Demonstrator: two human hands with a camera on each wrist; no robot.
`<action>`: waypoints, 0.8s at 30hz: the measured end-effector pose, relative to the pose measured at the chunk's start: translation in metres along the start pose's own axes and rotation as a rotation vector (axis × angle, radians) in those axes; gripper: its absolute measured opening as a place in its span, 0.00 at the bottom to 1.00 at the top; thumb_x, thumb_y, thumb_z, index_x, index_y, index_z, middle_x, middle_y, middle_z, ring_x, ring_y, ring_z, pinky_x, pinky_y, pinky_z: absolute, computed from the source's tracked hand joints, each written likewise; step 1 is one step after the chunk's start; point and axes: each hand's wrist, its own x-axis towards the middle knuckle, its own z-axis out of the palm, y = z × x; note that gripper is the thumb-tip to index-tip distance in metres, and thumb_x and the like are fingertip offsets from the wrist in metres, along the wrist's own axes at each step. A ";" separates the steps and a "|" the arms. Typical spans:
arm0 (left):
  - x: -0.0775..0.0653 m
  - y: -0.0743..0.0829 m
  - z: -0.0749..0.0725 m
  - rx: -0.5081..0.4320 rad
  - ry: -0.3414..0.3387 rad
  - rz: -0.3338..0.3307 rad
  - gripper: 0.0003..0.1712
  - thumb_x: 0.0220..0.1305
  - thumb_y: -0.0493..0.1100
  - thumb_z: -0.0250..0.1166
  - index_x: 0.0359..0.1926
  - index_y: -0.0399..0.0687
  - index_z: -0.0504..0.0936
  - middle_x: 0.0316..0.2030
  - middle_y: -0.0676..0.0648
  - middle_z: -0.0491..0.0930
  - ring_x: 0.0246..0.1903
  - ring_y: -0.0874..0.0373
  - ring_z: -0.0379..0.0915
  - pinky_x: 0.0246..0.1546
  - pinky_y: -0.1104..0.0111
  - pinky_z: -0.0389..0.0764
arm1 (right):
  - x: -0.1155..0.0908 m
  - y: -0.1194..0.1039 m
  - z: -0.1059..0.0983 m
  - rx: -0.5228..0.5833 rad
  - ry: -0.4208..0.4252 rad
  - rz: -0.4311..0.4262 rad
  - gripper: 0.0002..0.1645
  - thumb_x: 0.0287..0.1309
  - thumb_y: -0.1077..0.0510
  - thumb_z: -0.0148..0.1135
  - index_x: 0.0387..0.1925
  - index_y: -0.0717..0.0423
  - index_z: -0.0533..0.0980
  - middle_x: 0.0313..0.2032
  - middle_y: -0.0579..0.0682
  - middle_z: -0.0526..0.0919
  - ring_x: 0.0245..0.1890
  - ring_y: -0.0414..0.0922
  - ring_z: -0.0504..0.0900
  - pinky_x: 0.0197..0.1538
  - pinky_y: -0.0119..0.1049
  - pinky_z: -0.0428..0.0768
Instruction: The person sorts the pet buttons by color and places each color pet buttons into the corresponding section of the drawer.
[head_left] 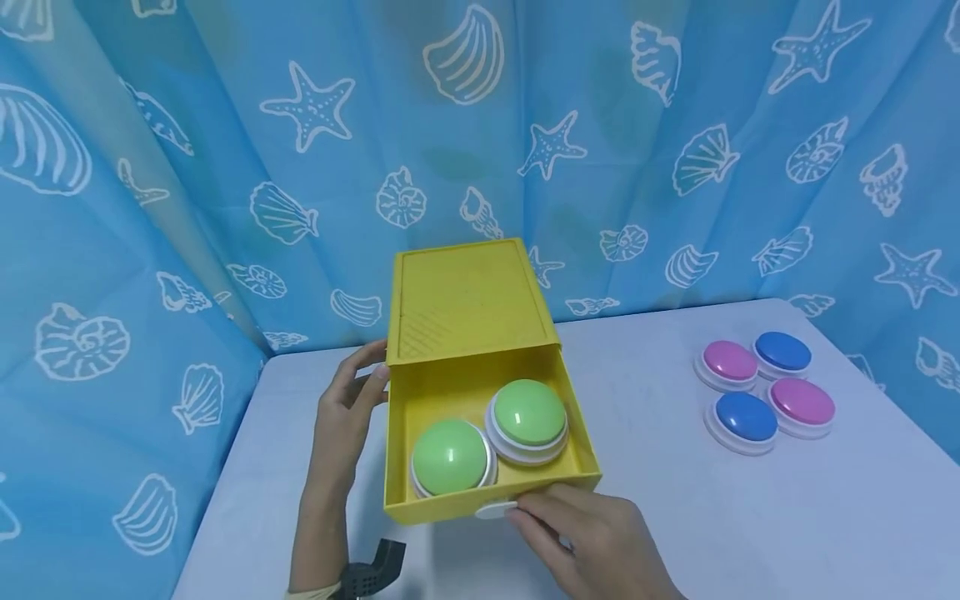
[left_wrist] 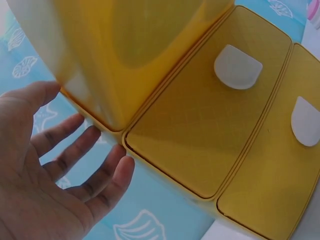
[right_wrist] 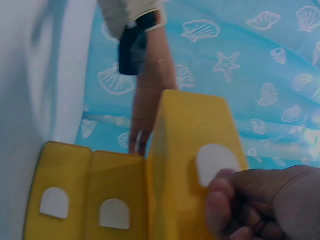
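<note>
A small yellow drawer cabinet (head_left: 468, 300) stands on the white table with its top drawer (head_left: 423, 510) pulled well out. Inside that drawer sit two round domed push buttons, one green button (head_left: 448, 457) at front left and another green button (head_left: 530, 414) at the right, both on white bases. My right hand (head_left: 600, 537) pinches the drawer's white handle (right_wrist: 216, 164) between thumb and finger. Against the cabinet's left side, my left hand (left_wrist: 55, 175) touches the edge with spread, slightly bent fingers. Two lower drawers with white handles (left_wrist: 237, 67) are closed in the left wrist view.
On the right of the table (head_left: 645, 533) stand a pink button (head_left: 730, 360), a blue button (head_left: 782, 351), a second blue button (head_left: 747, 415) and a second pink button (head_left: 802, 401), grouped closely. A blue shell-patterned curtain (head_left: 465, 150) hangs behind and along the sides.
</note>
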 end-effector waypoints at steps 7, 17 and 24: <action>-0.002 0.003 0.001 0.017 0.018 -0.009 0.26 0.60 0.63 0.56 0.59 0.71 0.69 0.55 0.60 0.69 0.49 0.59 0.71 0.54 0.55 0.71 | 0.001 0.009 0.009 0.069 0.106 -0.054 0.08 0.52 0.50 0.65 0.31 0.49 0.84 0.22 0.35 0.79 0.20 0.25 0.70 0.24 0.14 0.69; -0.002 -0.002 0.003 0.032 0.059 0.034 0.24 0.62 0.60 0.55 0.60 0.68 0.69 0.52 0.54 0.71 0.47 0.55 0.72 0.49 0.55 0.74 | 0.005 0.016 0.012 0.087 0.100 -0.001 0.05 0.48 0.52 0.69 0.31 0.45 0.84 0.21 0.32 0.77 0.18 0.24 0.66 0.22 0.14 0.66; 0.000 0.000 0.006 0.036 0.075 -0.021 0.26 0.58 0.65 0.56 0.58 0.72 0.70 0.51 0.58 0.71 0.47 0.59 0.72 0.51 0.58 0.73 | 0.011 0.020 0.009 0.069 0.081 0.032 0.08 0.47 0.53 0.70 0.33 0.45 0.84 0.20 0.30 0.76 0.19 0.25 0.66 0.23 0.14 0.66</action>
